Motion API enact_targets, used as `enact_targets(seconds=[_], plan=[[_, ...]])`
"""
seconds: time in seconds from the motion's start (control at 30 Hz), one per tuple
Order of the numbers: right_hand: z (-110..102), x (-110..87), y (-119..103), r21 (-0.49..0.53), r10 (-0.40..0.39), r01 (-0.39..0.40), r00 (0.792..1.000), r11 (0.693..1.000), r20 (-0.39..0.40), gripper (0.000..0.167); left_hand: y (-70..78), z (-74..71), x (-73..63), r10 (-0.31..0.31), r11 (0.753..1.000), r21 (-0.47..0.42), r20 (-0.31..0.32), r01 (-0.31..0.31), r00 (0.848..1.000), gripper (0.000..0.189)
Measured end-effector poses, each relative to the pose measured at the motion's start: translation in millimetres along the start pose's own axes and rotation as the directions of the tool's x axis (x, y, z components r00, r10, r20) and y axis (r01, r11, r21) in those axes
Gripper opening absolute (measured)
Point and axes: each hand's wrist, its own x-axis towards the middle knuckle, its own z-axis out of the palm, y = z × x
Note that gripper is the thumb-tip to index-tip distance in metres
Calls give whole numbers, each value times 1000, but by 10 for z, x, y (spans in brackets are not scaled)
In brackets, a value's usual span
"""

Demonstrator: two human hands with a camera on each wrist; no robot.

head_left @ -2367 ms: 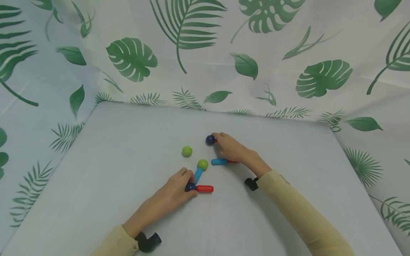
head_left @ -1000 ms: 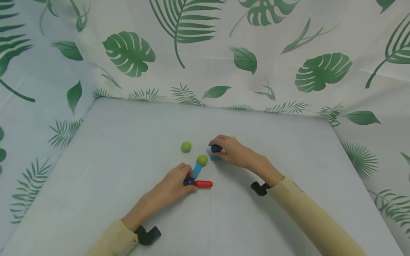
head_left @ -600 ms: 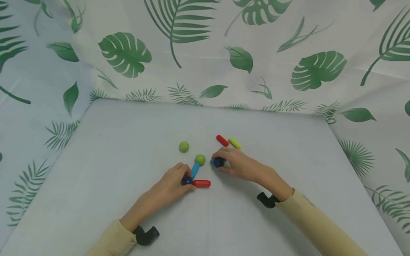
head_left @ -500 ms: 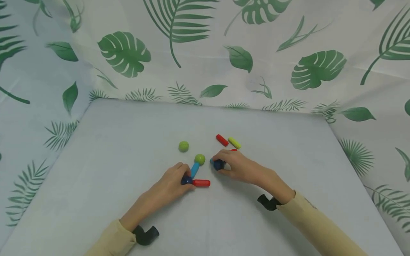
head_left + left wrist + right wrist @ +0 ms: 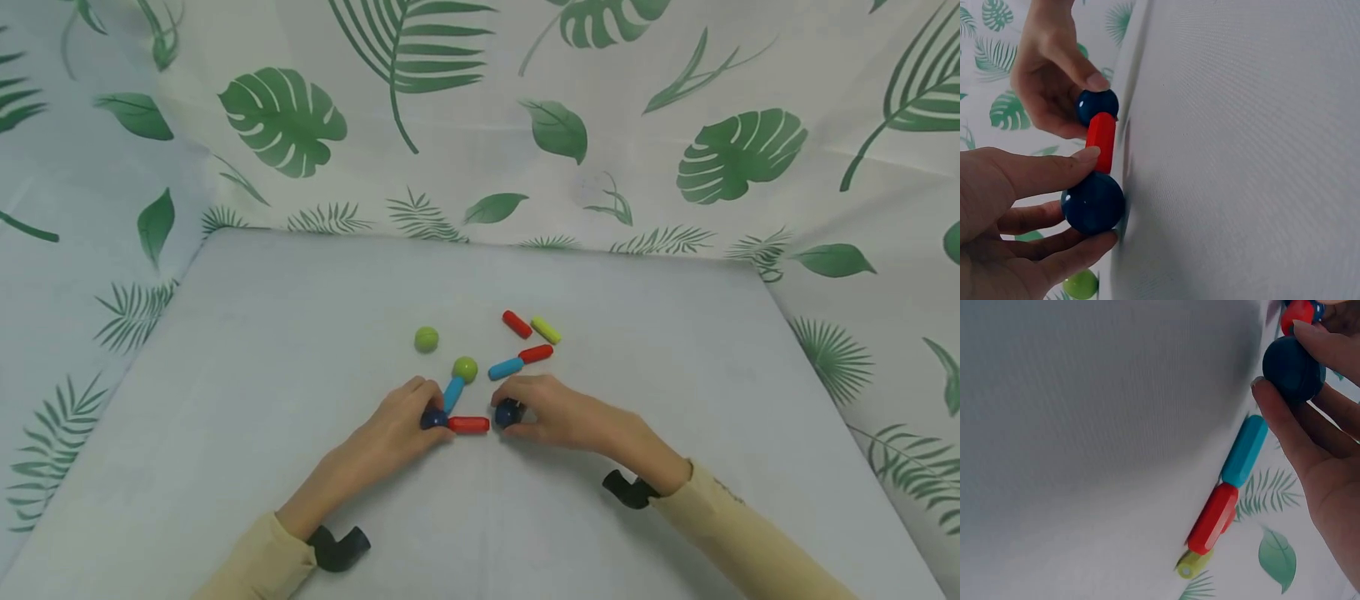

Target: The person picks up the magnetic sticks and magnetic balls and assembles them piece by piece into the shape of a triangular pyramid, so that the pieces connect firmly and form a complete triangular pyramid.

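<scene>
My left hand (image 5: 401,429) grips a dark blue ball (image 5: 1093,203) low over the table. From that ball a red rod (image 5: 468,425) points right, and a light blue rod (image 5: 453,393) runs away from me to a shiny green ball (image 5: 465,369). Thumb and fingers of my right hand (image 5: 558,410) pinch a second dark blue ball (image 5: 1294,369), close by the red rod's right end. In the left wrist view, the left thumb tip lies against the red rod (image 5: 1101,142).
Beyond the right hand, another light blue rod (image 5: 506,368) lies end to end with a red rod (image 5: 536,353). Behind them are a further red rod (image 5: 517,324) and a yellow-green rod (image 5: 546,330). A loose green ball (image 5: 427,339) sits farther left on the white table (image 5: 300,308).
My right hand has brought the second dark blue ball from the far side toward me, to the red rod's end, uncovering the rods behind. My left hand keeps its grip.
</scene>
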Motion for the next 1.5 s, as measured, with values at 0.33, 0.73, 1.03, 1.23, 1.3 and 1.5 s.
enact_targets(seconds=[0.33,0.73,1.03,1.23,1.3,1.5], plan=[[74,-13,-35,31,10,-11,999,999,33,35,-5,1,9,-9,1000,-13,-1,9,1000,30],[2,-13,29,112,19,-17,1000,994,-21,28,16,-14,11,-27,1000,-4,-7,27,1000,30],[-134,22,196,40,2,9,965,999,-264,24,-41,-26,31,20,999,-25,-13,-21,1000,29],[-140,147,315,0,81,-83,962,997,-260,31,-81,-26,44,35,999,-19,-10,-35,999,31],[-129,190,340,-12,103,-109,967,994,-235,31,-81,-33,49,37,999,-12,-2,-37,999,32],[-112,265,371,-52,112,-125,972,991,-209,27,-32,-80,120,9,1000,14,52,-10,999,40]])
